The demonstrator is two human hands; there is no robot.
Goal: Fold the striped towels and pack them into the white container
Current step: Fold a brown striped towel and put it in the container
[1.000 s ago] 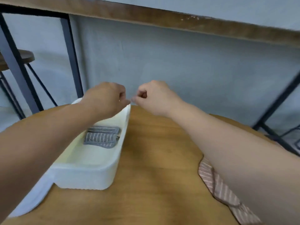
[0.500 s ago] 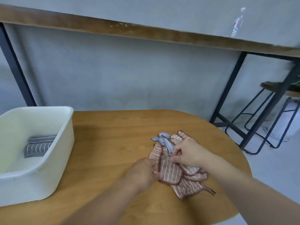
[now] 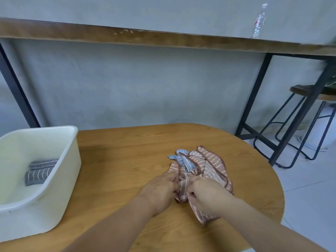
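Note:
A crumpled pink striped towel (image 3: 211,163) lies on the round wooden table (image 3: 123,160), right of centre. A light blue striped towel (image 3: 183,160) is bunched in its folds. My left hand (image 3: 161,190) and my right hand (image 3: 207,194) both pinch the near edge of the pink towel, close together. At the left stands the white container (image 3: 69,171). A folded grey striped towel (image 3: 39,171) lies flat on its floor.
The table's rounded edge curves down the right side. Behind it a long wooden shelf on black metal legs (image 3: 254,99) runs along the grey wall, with a plastic bottle (image 3: 259,21) on top. A black-framed stool (image 3: 309,113) stands at the far right.
My hands left the container, where the grey towel stays, and came to the pink towel. Since half a second ago they moved together onto its near edge.

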